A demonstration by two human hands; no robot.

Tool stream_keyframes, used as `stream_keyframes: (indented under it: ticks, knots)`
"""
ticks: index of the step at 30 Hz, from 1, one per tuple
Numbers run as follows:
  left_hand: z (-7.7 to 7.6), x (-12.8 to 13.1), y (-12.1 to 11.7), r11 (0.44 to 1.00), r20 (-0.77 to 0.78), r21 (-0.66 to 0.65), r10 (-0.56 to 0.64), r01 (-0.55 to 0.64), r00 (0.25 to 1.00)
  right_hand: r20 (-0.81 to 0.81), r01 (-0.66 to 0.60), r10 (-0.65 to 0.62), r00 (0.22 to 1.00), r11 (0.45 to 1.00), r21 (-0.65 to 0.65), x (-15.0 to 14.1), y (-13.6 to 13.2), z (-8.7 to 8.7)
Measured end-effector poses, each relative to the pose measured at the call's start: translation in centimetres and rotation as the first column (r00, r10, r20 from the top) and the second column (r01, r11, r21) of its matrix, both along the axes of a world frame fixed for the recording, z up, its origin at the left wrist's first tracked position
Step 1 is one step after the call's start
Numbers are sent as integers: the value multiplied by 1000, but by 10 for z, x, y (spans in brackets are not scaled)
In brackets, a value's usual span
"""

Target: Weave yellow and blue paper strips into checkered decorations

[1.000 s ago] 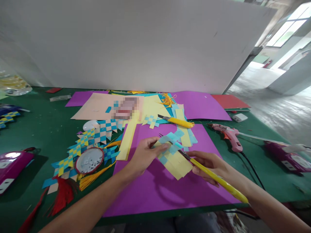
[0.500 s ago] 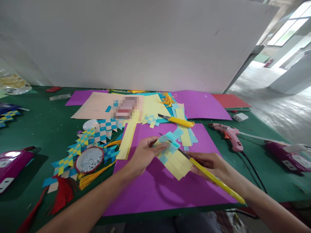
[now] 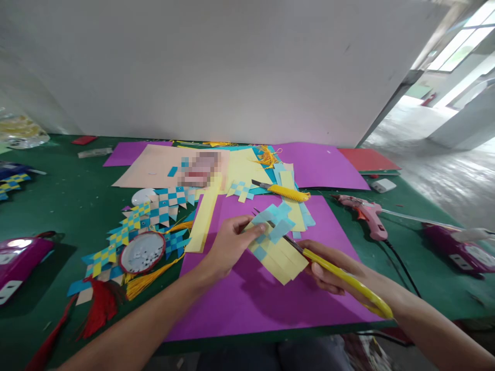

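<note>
My left hand [image 3: 231, 245] pinches the upper left edge of a woven paper piece [image 3: 281, 260] made of yellow and light blue strips, thumb on top. My right hand [image 3: 328, 273] grips yellow-handled scissors [image 3: 340, 275], whose dark blades run under the blue strips and poke out beyond the far side. The paper is held tilted above a purple sheet [image 3: 232, 309]. Just beyond it lie a yellow box cutter [image 3: 288, 192], loose paper strips [image 3: 297, 214] and a small woven paper fish [image 3: 240, 190].
On the left are finished woven fish [image 3: 129, 226], a dish of small beads or eyes [image 3: 143, 251], a red tassel [image 3: 102, 301] and a yellow tassel [image 3: 149, 281]. A pink glue gun [image 3: 363, 214] with its cord lies right, near a purple power strip [image 3: 460, 250]. A pale board [image 3: 216, 72] stands behind.
The scissors have turned slightly and their handle loops look more spread. The blue strips at the top of the woven paper have shifted a little. My left hand stays about where it was.
</note>
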State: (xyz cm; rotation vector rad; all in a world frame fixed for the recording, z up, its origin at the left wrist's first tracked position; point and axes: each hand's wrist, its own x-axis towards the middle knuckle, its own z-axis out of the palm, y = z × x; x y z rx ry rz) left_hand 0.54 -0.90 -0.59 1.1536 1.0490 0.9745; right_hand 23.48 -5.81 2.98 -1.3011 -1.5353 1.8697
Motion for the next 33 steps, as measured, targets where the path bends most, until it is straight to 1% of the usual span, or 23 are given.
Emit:
stream_keyframes:
  ticks: [3, 8, 14, 16, 19, 22, 24, 29, 33]
  knots:
    - [0, 0, 0, 1000, 16, -3, -4, 4, 1000, 27, 9, -10, 1000, 1000, 15, -2, -2, 2]
    - [2, 1, 0, 1000, 42, -13, 0, 0, 999, 54, -45, 44, 998, 999, 28, -8, -2, 9]
    - [0, 0, 0, 1000, -8, 19, 17, -17, 1000, 154, -70, 54, 987, 992, 104, -12, -1, 14]
    - [-1, 0, 1, 1000, -13, 25, 12, -12, 1000, 178, -82, 56, 982, 986, 142, -11, 0, 12]
    - [-1, 1, 1, 1000, -9, 22, 8, -8, 1000, 211, -91, 45, 976, 973, 213, -8, 0, 4]
    - [-1, 1, 1, 1000, -11, 21, 24, -23, 1000, 262, -96, 8, 965, 941, 324, -4, 0, -7]
    - [0, 1, 1, 999, -6, 18, 31, -30, 1000, 300, -111, -8, 954, 920, 377, -3, -1, -11]
    - [0, 1, 1, 1000, 21, -1, 19, -19, 1000, 371, -151, -13, 928, 901, 408, -3, -1, -9]
    - [2, 1, 1, 999, 59, -37, -8, 10, 998, 386, -148, -36, 922, 888, 436, -4, -1, -11]
